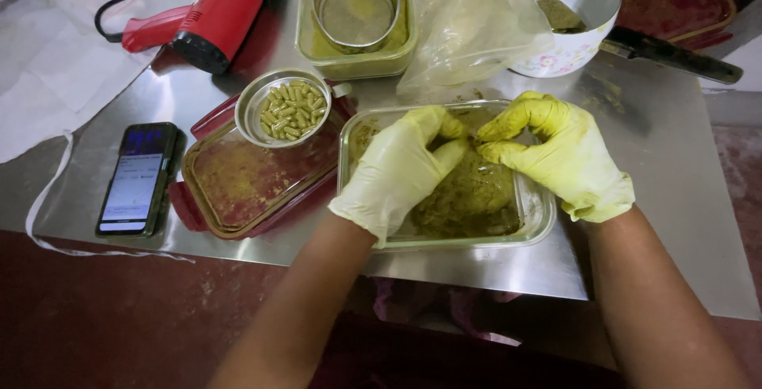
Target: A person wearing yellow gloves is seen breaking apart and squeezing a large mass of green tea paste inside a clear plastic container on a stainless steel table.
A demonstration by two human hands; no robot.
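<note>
Hands: left hand (401, 171) and right hand (559, 155), gloved, are being pressed together on the green lump (468, 190)
Lump: is being kept inside the glass dish (540, 218), containing crumbs
Nearby: capsules (292, 109) are being held in a small bowl (258, 102) on the surface (635, 111)

Both gloved hands cover the top of the green-brown lump (468, 190), so what their fingers (508, 129) pinch cannot be told. The red heat gun (210, 12) and sieve container (357, 16) run off the top edge. The phone (136, 179) screen is too small to make out.
</note>
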